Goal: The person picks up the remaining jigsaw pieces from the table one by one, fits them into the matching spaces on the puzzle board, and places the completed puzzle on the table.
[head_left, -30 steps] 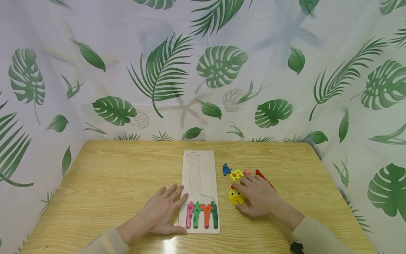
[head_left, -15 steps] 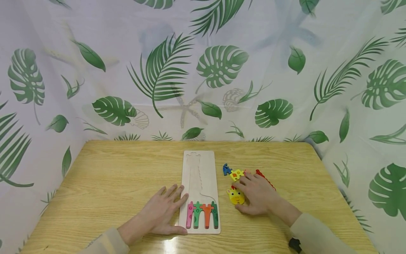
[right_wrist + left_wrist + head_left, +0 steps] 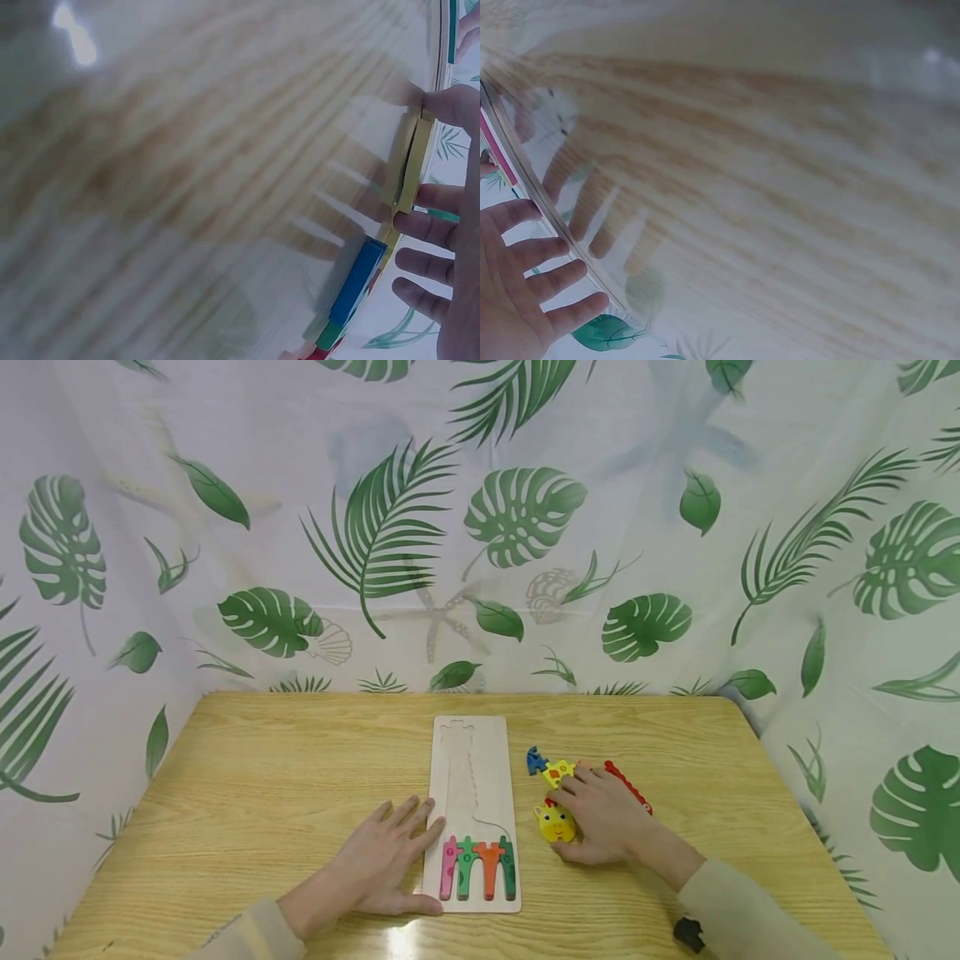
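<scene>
A pale wooden puzzle board (image 3: pixel 491 777) with a giraffe-shaped recess lies at mid-table. Its lower end holds pink, green, orange and dark green leg pieces (image 3: pixel 489 868). My left hand (image 3: pixel 386 860) lies with fingers spread at the board's left edge, fingertips against it in the left wrist view. To the right of the board, my right hand (image 3: pixel 611 818) has thumb and forefinger around the yellow giraffe-head piece (image 3: pixel 556 824), which lies on the table. The other right fingers extend over neighbouring pieces and partly hide them.
Beyond the right hand lie a blue piece (image 3: pixel 536 761), a yellow piece with an orange patch (image 3: pixel 558 772), a mostly covered pinkish piece and a long red piece (image 3: pixel 628 785). A leaf-print cloth (image 3: pixel 480 527) hangs behind the table.
My right hand and the giraffe-head piece have shifted slightly left, and more of the red piece shows. The left hand and board have stayed put.
</scene>
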Available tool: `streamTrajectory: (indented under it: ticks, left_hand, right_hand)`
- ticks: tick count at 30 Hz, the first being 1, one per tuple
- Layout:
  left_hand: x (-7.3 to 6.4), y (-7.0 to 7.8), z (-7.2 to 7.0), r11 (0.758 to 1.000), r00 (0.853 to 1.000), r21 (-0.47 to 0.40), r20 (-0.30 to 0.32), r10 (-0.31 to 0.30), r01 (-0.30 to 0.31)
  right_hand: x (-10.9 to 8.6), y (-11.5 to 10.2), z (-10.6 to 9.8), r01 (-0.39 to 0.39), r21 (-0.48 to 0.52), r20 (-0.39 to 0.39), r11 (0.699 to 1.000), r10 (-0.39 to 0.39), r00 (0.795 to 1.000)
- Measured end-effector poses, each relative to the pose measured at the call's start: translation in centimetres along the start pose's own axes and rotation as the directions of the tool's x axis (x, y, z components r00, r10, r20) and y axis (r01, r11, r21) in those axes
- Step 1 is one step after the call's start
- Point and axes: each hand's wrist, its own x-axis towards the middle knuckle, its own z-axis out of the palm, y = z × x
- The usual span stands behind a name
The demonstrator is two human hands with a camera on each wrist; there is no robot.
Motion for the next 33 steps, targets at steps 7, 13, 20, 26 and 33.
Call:
streamTrajectory:
  ticks: [7,13,20,26,33]
  left_hand:
    - [0.0,0.0,0.0,1.000,1.000,0.006,-0.004,0.003,-0.003]
    - [0.1,0.0,0.0,1.000,1.000,0.002,0.005,0.000,0.000]
    - [0.1,0.1,0.0,1.000,1.000,0.005,0.010,-0.003,0.003]
    - [0.0,0.0,-0.1,1.000,1.000,0.007,-0.001,-0.004,0.004]
    - [0.1,0.0,-0.3,1.000,1.000,-0.003,0.017,-0.009,0.009]
  right_hand:
    - [0.2,-0.1,-0.2,-0.017,-0.004,0.001,1.000,0.017,1.000]
    - [0.7,-0.4,-0.5,-0.059,0.017,0.032,0.998,0.059,0.998]
    - [2.0,-0.8,-0.8,-0.098,0.060,0.041,0.993,0.096,0.995]
    - [3.3,-1.2,-1.1,-0.111,0.083,0.022,0.990,0.109,0.994]
    - [4.7,-1.4,-1.1,-0.105,0.107,-0.019,0.989,0.108,0.994]
